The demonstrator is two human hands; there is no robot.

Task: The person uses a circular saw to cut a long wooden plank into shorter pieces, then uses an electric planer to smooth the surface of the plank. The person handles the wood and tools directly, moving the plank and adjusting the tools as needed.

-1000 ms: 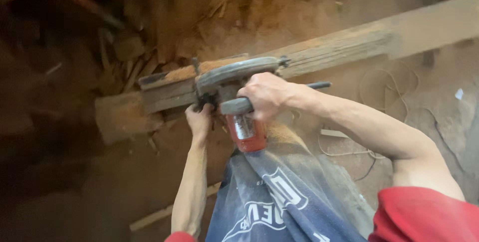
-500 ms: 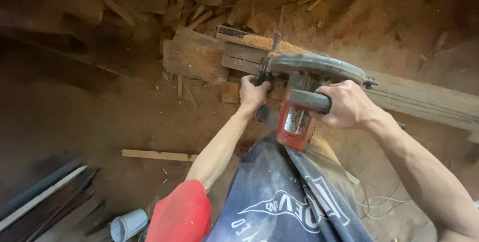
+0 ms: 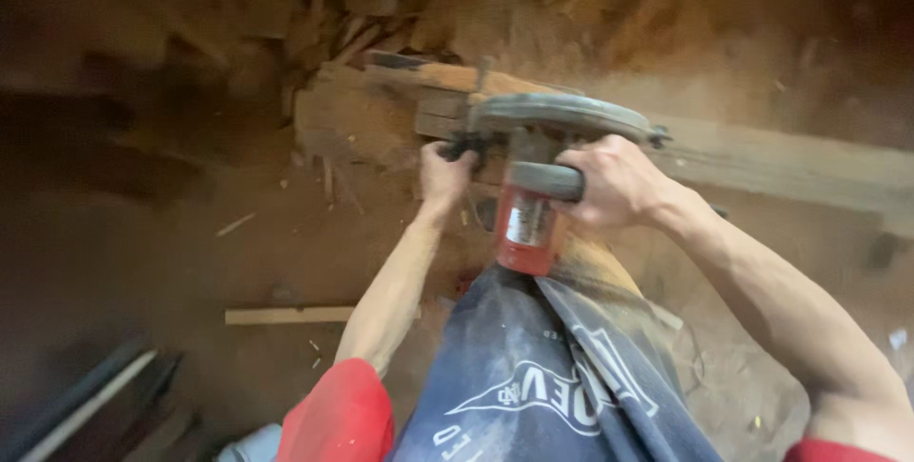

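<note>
Right hand [image 3: 614, 181] wraps tight around the grey handle of a circular saw [image 3: 547, 153] — red motor body, grey blade guard — sitting on a long wooden plank [image 3: 762, 162]. Left hand [image 3: 446, 172] is closed on the saw's front edge, by the plank's stubby end; sawdust-covered dirt floor [image 3: 190, 253] below.

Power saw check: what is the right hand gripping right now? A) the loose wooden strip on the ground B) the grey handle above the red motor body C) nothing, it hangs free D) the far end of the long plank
B: the right hand is wrapped round the grey handle of the power saw, just above its red motor body, while the left hand holds the front.
</note>
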